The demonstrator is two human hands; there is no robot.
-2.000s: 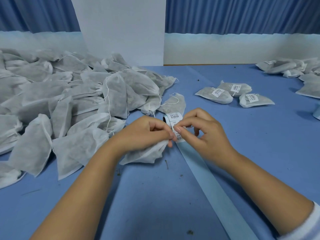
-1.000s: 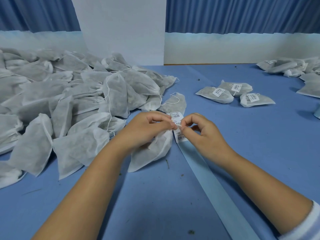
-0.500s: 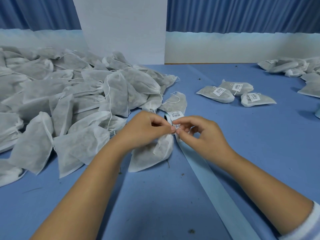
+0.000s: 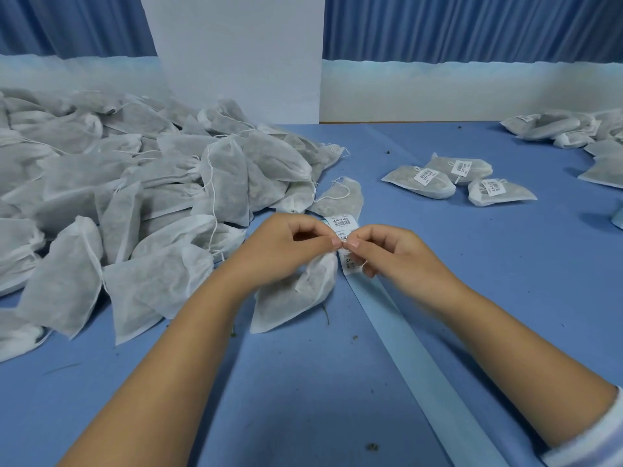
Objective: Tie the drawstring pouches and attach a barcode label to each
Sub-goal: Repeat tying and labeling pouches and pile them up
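Near middle, soft white cloth pouch (image 4: 296,294), lumpy, pointed corners, neck pinched between curled fingertips of left hand (image 4: 286,251) and right hand (image 4: 392,256). Smooth pale-blue strip (image 4: 416,365) toward five o'clock.

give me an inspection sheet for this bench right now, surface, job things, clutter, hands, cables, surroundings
surface: blue table cover; pale blue strip running from the hands to the near edge
job's things: worked pouch lying by the left hand; barcode labels at the strip's far end; unlabelled pile at left; three labelled pouches at right
clutter: dark crumbs and a twig on the cover
grippers: left hand and right hand pinch at the worked pouch's neck, fingertips meeting; string too small to see
cables: nothing seen
surroundings: white panel and blue curtain behind
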